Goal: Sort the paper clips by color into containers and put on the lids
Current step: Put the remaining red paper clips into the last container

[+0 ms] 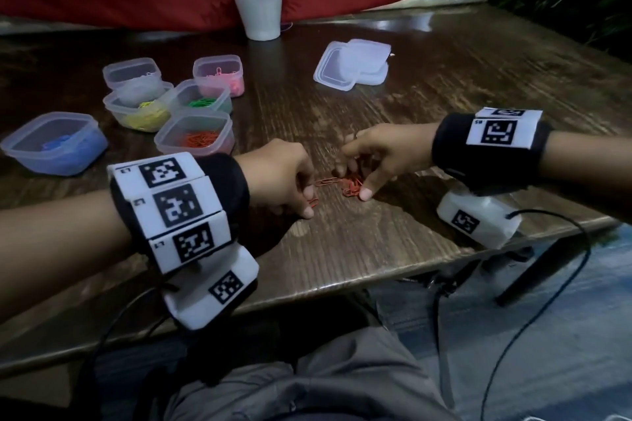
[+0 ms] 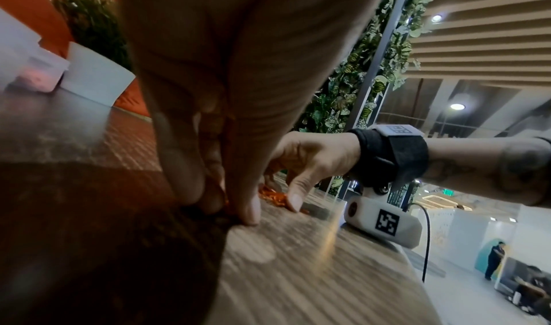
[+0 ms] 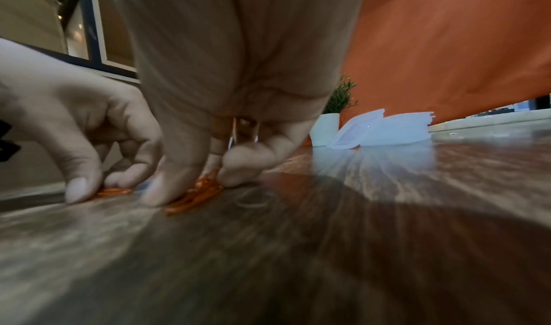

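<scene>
A small pile of red paper clips (image 1: 352,186) lies on the wooden table (image 1: 342,249) near its front edge. My right hand (image 1: 354,183) is curled over the pile, thumb and fingertips closing on it from both sides; the right wrist view shows the thumb (image 3: 155,195) pressed on the red clips (image 3: 196,195). My left hand (image 1: 307,201) pinches a couple of red clips just left of the pile, and one single clip (image 1: 325,181) lies between the hands. The red clip container (image 1: 195,137) stands open behind my left hand.
Open clear containers cluster at the left: blue (image 1: 54,143), yellow (image 1: 140,113), green (image 1: 201,97), pink (image 1: 219,73), and one with pale clips (image 1: 131,73). A stack of lids (image 1: 352,65) lies at the back. A white plant pot (image 1: 260,12) stands behind.
</scene>
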`<action>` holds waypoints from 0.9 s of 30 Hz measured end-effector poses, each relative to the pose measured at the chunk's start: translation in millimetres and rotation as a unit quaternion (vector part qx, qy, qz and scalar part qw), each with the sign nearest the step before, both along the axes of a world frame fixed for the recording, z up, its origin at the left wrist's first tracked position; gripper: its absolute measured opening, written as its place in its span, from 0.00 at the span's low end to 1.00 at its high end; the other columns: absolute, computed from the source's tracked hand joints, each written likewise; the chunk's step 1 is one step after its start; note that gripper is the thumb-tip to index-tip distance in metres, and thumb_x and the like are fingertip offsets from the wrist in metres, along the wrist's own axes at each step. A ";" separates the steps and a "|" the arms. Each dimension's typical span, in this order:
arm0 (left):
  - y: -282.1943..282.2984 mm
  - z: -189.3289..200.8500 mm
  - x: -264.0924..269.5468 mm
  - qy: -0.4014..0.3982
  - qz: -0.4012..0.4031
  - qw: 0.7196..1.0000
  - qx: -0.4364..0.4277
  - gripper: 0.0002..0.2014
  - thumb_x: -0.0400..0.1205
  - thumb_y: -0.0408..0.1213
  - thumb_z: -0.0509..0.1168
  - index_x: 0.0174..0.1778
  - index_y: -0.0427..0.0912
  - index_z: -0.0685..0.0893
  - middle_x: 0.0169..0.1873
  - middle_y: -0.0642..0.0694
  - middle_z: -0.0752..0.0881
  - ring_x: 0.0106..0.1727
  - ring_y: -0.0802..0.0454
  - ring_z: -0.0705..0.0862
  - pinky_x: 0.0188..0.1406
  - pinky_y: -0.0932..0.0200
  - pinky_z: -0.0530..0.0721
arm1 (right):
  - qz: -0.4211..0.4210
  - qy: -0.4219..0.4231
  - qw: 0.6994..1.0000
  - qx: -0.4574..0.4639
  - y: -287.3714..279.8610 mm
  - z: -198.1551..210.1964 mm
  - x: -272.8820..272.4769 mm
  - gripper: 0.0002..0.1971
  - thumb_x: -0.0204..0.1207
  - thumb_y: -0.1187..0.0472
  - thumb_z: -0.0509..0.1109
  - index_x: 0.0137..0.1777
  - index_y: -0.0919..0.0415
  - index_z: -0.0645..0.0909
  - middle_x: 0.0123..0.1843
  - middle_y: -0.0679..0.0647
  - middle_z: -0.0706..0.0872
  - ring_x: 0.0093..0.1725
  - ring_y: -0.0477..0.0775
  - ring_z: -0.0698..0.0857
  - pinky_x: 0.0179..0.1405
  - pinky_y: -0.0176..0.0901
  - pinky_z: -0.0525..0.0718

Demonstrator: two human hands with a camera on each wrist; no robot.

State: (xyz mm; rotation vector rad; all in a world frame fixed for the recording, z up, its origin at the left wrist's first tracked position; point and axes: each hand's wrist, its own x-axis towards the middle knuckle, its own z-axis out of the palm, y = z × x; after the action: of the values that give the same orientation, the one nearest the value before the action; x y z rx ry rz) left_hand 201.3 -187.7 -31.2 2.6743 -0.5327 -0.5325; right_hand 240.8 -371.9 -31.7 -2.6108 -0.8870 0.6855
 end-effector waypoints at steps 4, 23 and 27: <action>2.7 -2.5 -1.7 0.014 -0.005 1.000 -0.009 0.07 0.72 0.34 0.75 0.38 0.42 0.83 0.32 0.52 0.80 0.34 0.61 0.79 0.26 0.71 0.83 | 0.012 -0.027 1.000 0.009 2.3 -0.5 1.7 0.15 0.68 0.60 0.77 0.54 0.61 0.83 0.40 0.43 0.76 0.38 0.45 0.78 0.30 0.32 0.81; 28.1 -1.9 -7.2 -0.023 0.042 0.998 -0.032 0.09 0.70 0.32 0.76 0.44 0.44 0.87 0.36 0.53 0.87 0.35 0.64 0.82 0.31 0.77 0.77 | -0.019 -0.049 0.996 -0.077 13.9 4.0 -9.8 0.06 0.75 0.65 0.70 0.42 0.55 0.76 0.34 0.44 0.78 0.29 0.42 0.77 0.28 0.32 0.76; 23.6 -6.1 -9.9 -0.055 0.021 0.998 0.002 0.05 0.76 0.32 0.71 0.47 0.40 0.88 0.46 0.49 0.88 0.46 0.58 0.83 0.40 0.74 0.76 | -0.033 -0.093 0.994 -0.052 33.8 20.8 3.9 0.08 0.75 0.71 0.65 0.47 0.59 0.81 0.36 0.48 0.82 0.33 0.45 0.83 0.34 0.39 0.83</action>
State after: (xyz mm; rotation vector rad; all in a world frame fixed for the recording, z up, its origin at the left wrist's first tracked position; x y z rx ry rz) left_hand 191.4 -164.1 -37.3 2.7237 -0.5060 -0.3769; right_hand 244.7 -338.1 -11.0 -2.8193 -0.8330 0.4903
